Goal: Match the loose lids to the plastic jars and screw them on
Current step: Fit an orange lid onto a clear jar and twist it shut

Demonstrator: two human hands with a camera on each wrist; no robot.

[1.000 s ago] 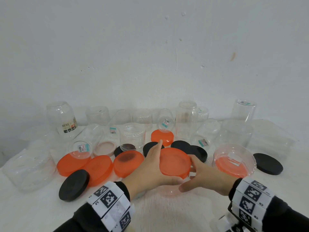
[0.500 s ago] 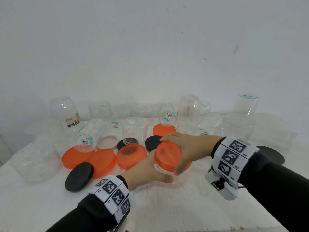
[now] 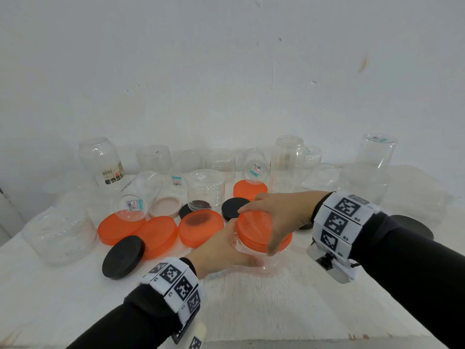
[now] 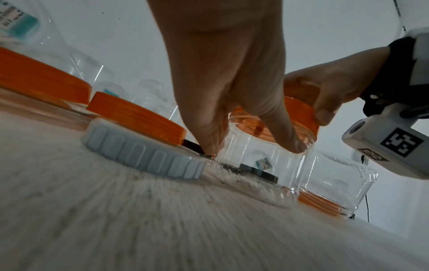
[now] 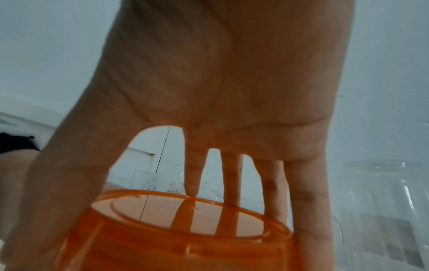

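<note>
Swung over from the side to clamp down on top of the orange lid point(image 3: 259, 229) with right hand point(image 3: 281, 217) fingers curled round its rim, left hand point(image 3: 221, 250) fingers wrapped round the clear jar point(image 4: 262, 165) on the desk point(image 3: 251, 303), so likely mid-twist, not tight yet.

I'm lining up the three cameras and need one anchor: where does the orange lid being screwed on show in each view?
Head: orange lid sits centre, slightly right, under the right hand.
Left wrist: upper right of centre, atop the clear jar that the left hand grips.
Right wrist: fills the bottom centre, below the palm.
Shared landmark: the right hand's grip round the lid's rim shows in all three.
</note>
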